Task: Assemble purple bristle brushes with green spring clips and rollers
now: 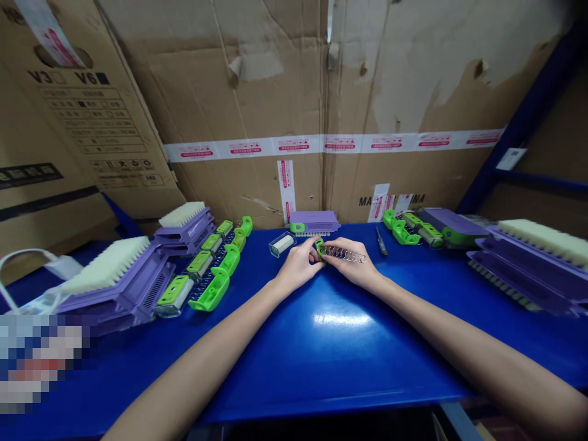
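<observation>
My left hand (296,267) is closed around a small green plastic piece (319,246) over the middle of the blue table. My right hand (353,269) is closed on a metal coil spring (344,253), which lies along its fingers. One end of the spring meets the green piece; the fingers hide whether it is fixed to it. Just behind my left hand lies a clear box with a pale block inside (282,244). A purple brush body with a green end (315,222) stands beyond both hands, bristles down.
Purple parts with cream bristles (110,263) are stacked at left, beside several green-topped blocks, springs and bright green covers (211,291). More purple brush parts (528,263) and green covers (404,233) lie at right. A dark screwdriver-like tool (381,243) rests nearby. Cardboard (257,184) walls the back.
</observation>
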Tool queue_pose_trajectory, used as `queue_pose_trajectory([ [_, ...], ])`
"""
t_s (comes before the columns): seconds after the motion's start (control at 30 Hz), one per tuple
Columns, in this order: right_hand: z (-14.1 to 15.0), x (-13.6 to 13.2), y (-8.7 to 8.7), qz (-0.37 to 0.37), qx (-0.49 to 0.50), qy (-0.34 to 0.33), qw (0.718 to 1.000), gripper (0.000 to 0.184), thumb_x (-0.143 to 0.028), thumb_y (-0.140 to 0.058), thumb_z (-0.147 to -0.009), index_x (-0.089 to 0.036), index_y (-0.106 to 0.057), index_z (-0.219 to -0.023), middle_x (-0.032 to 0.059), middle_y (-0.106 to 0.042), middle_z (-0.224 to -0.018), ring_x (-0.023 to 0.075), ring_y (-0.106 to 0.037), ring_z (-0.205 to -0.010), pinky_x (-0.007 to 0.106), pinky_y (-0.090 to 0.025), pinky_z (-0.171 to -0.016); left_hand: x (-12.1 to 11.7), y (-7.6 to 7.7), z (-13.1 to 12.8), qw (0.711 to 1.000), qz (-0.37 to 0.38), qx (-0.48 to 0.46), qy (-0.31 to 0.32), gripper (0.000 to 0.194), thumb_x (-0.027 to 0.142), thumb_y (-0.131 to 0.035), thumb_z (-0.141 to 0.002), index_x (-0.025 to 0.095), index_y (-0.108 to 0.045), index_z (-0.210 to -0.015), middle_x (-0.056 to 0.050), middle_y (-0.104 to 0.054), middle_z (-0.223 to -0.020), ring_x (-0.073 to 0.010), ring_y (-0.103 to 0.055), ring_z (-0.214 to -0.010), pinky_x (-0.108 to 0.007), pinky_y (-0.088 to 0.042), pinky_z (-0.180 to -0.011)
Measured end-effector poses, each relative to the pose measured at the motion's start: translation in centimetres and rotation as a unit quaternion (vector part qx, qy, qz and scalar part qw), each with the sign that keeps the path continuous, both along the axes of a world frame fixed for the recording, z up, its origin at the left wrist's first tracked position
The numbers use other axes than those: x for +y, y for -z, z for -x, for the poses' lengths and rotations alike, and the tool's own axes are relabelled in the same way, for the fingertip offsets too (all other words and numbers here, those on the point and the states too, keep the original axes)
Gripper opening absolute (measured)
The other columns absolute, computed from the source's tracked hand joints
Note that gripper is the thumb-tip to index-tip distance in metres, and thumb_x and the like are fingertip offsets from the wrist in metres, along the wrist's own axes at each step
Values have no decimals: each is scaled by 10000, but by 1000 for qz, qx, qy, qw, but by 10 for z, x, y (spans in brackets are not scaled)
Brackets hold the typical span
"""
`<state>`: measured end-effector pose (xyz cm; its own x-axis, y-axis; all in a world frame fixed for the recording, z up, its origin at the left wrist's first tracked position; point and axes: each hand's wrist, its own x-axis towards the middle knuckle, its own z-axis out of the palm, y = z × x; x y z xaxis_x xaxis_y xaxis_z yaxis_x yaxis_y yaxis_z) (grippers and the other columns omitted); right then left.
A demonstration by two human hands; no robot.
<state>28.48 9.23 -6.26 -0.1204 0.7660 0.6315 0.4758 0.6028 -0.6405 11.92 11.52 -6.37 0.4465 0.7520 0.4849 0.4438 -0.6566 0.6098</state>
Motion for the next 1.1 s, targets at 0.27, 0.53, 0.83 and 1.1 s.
queue_pose_trajectory([
  [0.27, 7, -5, -6, 59, 85, 25, 994, 193, -263, -693, -694, -166, -694, -861, 54, -707, -878, 173, -661, -788, 291, -522, -742, -5, 0, 0, 989, -131, 28, -64, 501, 134, -699, -687, 145, -529, -1158, 2, -674, -749, -167, -597, -737, -318, -458, -771],
  [0.53, 13, -8, -11, 124, 172, 12, 977, 290, -309, -725, -640, -133, -683, -867, 72, -718, -809, 193, -671, -733, 301, -534, -675, -9, -2, 0, 969, -218, 47, -104, 515, 198, -710, -712, 164, -508, -1185, -8, -705, -766, -212, -610, -794, -368, -435, -816],
  [0.83, 17, -10, -17, 193, 266, -2, 945, 295, -305, -761, -559, -134, -664, -778, 49, -703, -738, 177, -650, -645, 307, -530, -635, -9, 4, 1, 938, -311, 94, -121, 473, 254, -622, -807, 102, -465, -1227, -51, -701, -799, -209, -629, -771, -363, -422, -796],
  [1.1, 16, -7, -13, 229, 285, 9, 931, 320, -319, -769, -541, -130, -650, -770, 32, -681, -671, 164, -631, -598, 290, -515, -602, -12, 0, -2, 926, -296, 167, -165, 471, 371, -647, -789, 114, -520, -1163, -84, -693, -838, -226, -626, -780, -359, -401, -781],
])
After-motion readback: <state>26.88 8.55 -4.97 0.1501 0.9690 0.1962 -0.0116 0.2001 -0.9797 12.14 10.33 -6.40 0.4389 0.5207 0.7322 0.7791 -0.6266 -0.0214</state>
